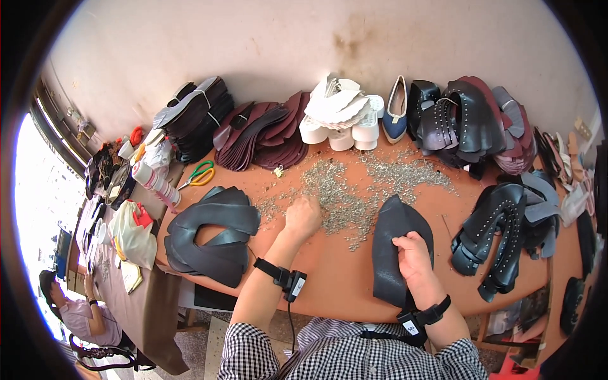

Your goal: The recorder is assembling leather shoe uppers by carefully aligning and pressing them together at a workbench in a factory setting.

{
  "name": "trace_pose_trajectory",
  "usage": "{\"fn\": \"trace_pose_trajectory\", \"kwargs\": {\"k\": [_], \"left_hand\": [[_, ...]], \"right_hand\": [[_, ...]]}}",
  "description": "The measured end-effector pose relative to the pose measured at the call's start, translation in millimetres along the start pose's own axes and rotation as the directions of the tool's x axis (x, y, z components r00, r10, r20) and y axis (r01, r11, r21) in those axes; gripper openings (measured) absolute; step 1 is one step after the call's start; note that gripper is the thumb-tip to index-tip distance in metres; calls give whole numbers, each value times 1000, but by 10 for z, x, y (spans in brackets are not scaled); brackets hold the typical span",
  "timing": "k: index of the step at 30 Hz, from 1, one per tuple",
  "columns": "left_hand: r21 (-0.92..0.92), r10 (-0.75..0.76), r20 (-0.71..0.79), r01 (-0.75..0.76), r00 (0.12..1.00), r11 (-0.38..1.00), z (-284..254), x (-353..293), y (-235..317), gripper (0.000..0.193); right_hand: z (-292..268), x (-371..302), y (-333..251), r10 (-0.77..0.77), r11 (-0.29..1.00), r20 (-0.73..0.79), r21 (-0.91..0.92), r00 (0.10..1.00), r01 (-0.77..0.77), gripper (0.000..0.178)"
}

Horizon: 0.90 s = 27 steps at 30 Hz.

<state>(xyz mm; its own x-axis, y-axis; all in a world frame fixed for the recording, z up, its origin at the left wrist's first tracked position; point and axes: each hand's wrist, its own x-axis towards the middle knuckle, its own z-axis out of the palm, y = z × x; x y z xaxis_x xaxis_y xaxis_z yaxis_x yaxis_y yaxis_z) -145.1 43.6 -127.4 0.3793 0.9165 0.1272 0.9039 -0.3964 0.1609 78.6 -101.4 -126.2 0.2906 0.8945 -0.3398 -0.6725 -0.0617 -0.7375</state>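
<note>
My left hand (303, 216) is closed, fingers curled down at the near edge of a spread of small silvery studs (345, 196). Whatever its fingertips may pinch is hidden beneath the knuckles. My right hand (415, 254) grips a black leather shoe-upper piece (389, 250) by its right side, thumb on top, with the pointed end facing away from me. To the left of my left hand lies a stack of curved black upper pieces (190, 221). Studded black uppers (494, 221) rest to the right of my right hand.
Along the wall stand dark stacked pieces (199, 117), maroon pieces (272, 136), white soles (345, 120), a blue shoe (396, 114) and more studded uppers (459, 120). Scissors (201, 175) lie far left near a thread cone (155, 183). Another person (88, 316) sits at left.
</note>
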Motion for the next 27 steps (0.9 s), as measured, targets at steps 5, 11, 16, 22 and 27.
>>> {"fn": "trace_pose_trajectory", "kwargs": {"k": [5,11,16,22,27], "left_hand": [[-164,82,-102,-97,991,982,44,-44,-177,13],[-511,-40,-3,33,999,859,-66,-68,-76,13],[-466,-57,42,70,997,882,-61,-25,-59,12],[-408,-33,74,60,997,911,-113,-58,26,14],[-253,-39,-39,28,998,967,12,-28,120,13]], "right_hand": [[-12,40,78,54,998,-29,14,998,-53,16],[10,68,85,60,998,-58,-4,996,-61,18],[6,60,90,45,999,-58,-18,997,-47,18],[15,36,69,44,998,-51,-40,998,-46,17],[88,23,87,20,996,-60,-89,998,-26,16]]}}
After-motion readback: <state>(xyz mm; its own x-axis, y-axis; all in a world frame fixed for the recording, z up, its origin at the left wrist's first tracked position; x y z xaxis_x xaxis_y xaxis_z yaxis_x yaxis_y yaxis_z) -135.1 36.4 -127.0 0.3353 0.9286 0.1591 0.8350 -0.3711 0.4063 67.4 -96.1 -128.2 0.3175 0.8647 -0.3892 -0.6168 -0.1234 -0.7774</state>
